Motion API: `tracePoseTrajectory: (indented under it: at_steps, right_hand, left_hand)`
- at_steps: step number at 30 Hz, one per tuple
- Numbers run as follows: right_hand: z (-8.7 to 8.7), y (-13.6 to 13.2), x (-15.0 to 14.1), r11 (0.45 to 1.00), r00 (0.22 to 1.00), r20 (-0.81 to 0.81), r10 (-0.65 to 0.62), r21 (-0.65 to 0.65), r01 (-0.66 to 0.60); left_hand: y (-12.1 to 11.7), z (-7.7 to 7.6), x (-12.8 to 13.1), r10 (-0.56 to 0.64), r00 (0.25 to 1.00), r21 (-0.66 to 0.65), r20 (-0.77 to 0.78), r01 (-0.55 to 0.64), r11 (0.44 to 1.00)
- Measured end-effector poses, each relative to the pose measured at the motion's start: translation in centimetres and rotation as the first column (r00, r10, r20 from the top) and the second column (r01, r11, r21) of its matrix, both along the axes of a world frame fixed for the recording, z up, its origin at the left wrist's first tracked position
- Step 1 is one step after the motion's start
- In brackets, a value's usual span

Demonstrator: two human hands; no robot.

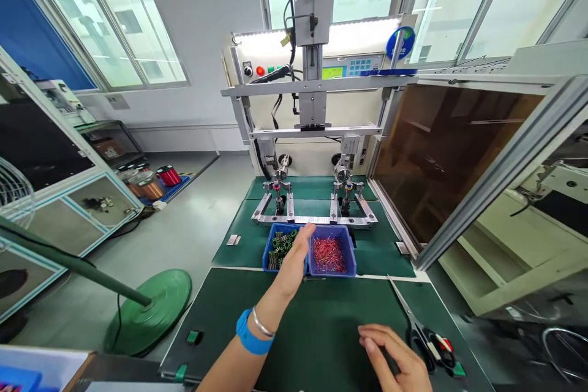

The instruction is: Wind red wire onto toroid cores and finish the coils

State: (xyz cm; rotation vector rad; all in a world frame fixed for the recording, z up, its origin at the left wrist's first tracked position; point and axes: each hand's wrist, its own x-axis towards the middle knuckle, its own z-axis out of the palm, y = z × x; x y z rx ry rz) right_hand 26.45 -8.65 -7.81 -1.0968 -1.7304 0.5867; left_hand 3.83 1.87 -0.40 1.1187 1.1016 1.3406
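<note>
A: Left hand (294,264)?
B: Flat, edge-on, fingers straight and pressed together. It's above the two bins, covering part of the left bin (266,252). Can't tell if it touches anything. Blue band (250,335) and bracelet (261,323) on that wrist.
A: Right hand (395,358)?
B: Near side of the mat (321,324), right of the left hand. Fingers curled, thumb tip close to the fingertips. Can't tell if they meet or pinch anything.
A: What's near it?
B: Scissors (413,322), just to its right, blades pointing far.
A: Bin contents?
B: Green parts (281,246) in the left bin, red wires (328,255) in the right bin (333,274). The bins sit side by side, mid-table, wires piled loose.
A: Beyond them?
B: Metal fixture (312,219), just past the bins, a clamp head each side. Farther still, a panel with a lit screen (334,72) and a red button (260,71).
A: Off the table?
B: Far left, spools (168,175) on the floor. Nearer, a round green base (154,303).
</note>
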Motion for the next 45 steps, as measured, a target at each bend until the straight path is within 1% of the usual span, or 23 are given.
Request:
tracePoseTrajectory:
  at_steps: [1,2,3,4,6,9,11,13,16,21,26,28,30,33,35,37,38,39,41,42,43,45]
  right_hand:
    - [0.2,1.0,0.2,0.999,0.999,0.029,-0.041,-0.024,0.042]
    - [0.3,2.1,0.3,0.994,0.995,0.053,-0.089,-0.052,0.091]
    - [0.5,3.4,0.2,0.987,0.988,0.071,-0.136,-0.079,0.141]
    - [0.6,4.8,0.0,0.978,0.981,0.086,-0.173,-0.103,0.182]
    - [0.6,7.6,-0.8,0.966,0.973,0.116,-0.198,-0.143,0.214]
    - [0.2,10.7,-2.4,0.956,0.967,0.163,-0.197,-0.185,0.226]
    - [-0.1,11.8,-3.0,0.950,0.963,0.195,-0.188,-0.214,0.229]
    - [-0.5,12.0,-3.1,0.945,0.960,0.213,-0.182,-0.232,0.231]
    - [-0.9,11.7,-2.8,0.944,0.960,0.215,-0.178,-0.240,0.228]
    - [-0.9,11.4,-2.3,0.951,0.967,0.185,-0.172,-0.224,0.212]
    - [-0.3,11.4,-2.3,0.956,0.969,0.152,-0.194,-0.193,0.221]
    - [0.0,11.4,-2.2,0.953,0.966,0.128,-0.225,-0.176,0.245]
    - [0.2,11.4,-2.1,0.951,0.959,0.077,-0.271,-0.134,0.279]
    - [0.6,11.4,-1.9,0.943,0.946,-0.015,-0.325,-0.074,0.323]
    - [0.9,11.3,-1.7,0.942,0.942,-0.071,-0.327,-0.100,0.319]
    - [1.6,11.5,-1.4,0.947,0.947,-0.139,-0.289,-0.185,0.262]
    - [2.1,11.8,-1.2,0.948,0.950,-0.173,-0.262,-0.228,0.220]
    - [2.7,12.4,-1.1,0.948,0.951,-0.202,-0.234,-0.264,0.177]
    - [4.3,14.6,-0.9,0.940,0.953,-0.235,-0.190,-0.325,0.107]
    - [5.3,16.1,-0.9,0.931,0.953,-0.239,-0.183,-0.353,0.090]
    - [6.3,18.0,-1.0,0.918,0.951,-0.242,-0.190,-0.387,0.085]
    - [8.3,22.2,-1.5,0.863,0.938,-0.244,-0.245,-0.496,0.096]
  left_hand:
    - [0.0,-0.6,-1.3,0.091,0.987,0.056,-0.134,-0.084,0.995]
    - [-0.1,-1.1,-2.7,0.199,0.947,0.106,-0.251,-0.178,0.978]
    - [-0.2,-1.7,-4.1,0.304,0.897,0.133,-0.320,-0.275,0.952]
    - [-0.3,-2.3,-5.4,0.371,0.863,0.136,-0.344,-0.345,0.929]
    - [-0.4,-3.7,-7.4,0.436,0.832,0.098,-0.343,-0.429,0.898]
    - [-0.3,-5.7,-8.5,0.426,0.856,0.010,-0.295,-0.442,0.897]
    - [-0.4,-6.8,-8.3,0.410,0.877,-0.030,-0.252,-0.430,0.902]
    - [-0.5,-7.5,-8.0,0.409,0.886,-0.047,-0.217,-0.428,0.902]
    - [-1.0,-7.8,-7.9,0.414,0.892,-0.061,-0.183,-0.431,0.900]
    - [-1.6,-7.8,-8.2,0.424,0.888,-0.091,-0.176,-0.444,0.892]
    - [-1.7,-7.0,-8.3,0.409,0.895,-0.154,-0.179,-0.436,0.887]
    - [-1.8,-6.4,-8.3,0.431,0.882,-0.135,-0.188,-0.458,0.878]
    - [-1.9,-5.9,-8.5,0.488,0.843,-0.070,-0.224,-0.514,0.855]
    - [-2.0,-5.6,-9.1,0.583,0.763,0.009,-0.278,-0.605,0.796]
    - [-2.0,-5.5,-9.5,0.623,0.734,0.020,-0.272,-0.643,0.766]
    - [-1.9,-5.1,-9.9,0.649,0.725,0.008,-0.230,-0.666,0.746]
    - [-1.7,-4.6,-10.1,0.659,0.725,0.005,-0.202,-0.672,0.741]
    - [-1.4,-4.0,-10.4,0.664,0.728,0.008,-0.170,-0.672,0.740]
    - [-0.2,-2.1,-10.8,0.638,0.764,-0.002,-0.094,-0.641,0.767]
    - [0.8,-1.0,-11.1,0.613,0.788,-0.012,-0.057,-0.614,0.789]
    - [2.1,0.1,-11.3,0.568,0.823,-0.056,-0.017,-0.568,0.821]
    - [5.3,2.1,-11.7,0.522,0.853,-0.106,0.006,-0.519,0.848]
